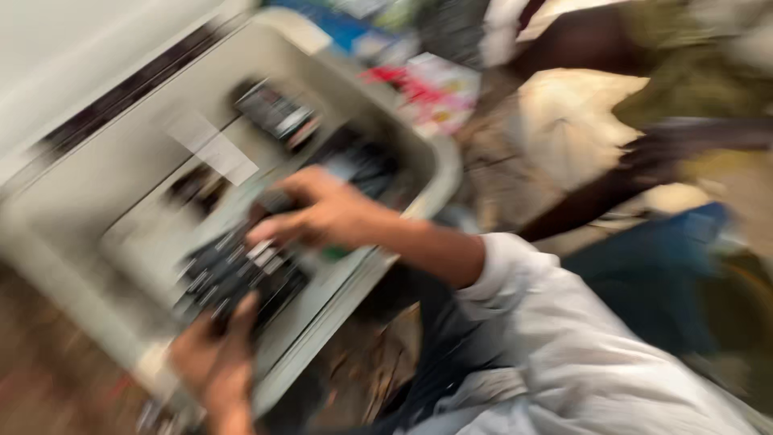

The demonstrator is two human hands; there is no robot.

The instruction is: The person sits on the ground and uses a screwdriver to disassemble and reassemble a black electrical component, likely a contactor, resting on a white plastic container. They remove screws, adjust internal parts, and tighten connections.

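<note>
The right hand [318, 213] lies with fingers curled, grip unclear, on the dark ribbed block of parts [237, 278] inside the pale plastic casing [97, 161], whose near edge the left hand [213, 358] grips, so a careless pull could perhaps tip the casing.

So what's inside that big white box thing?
Inside the white casing sit dark blurry parts and a black finned block. The right hand and left hand cover some of it, so what lies beneath them cannot be seen.
</note>
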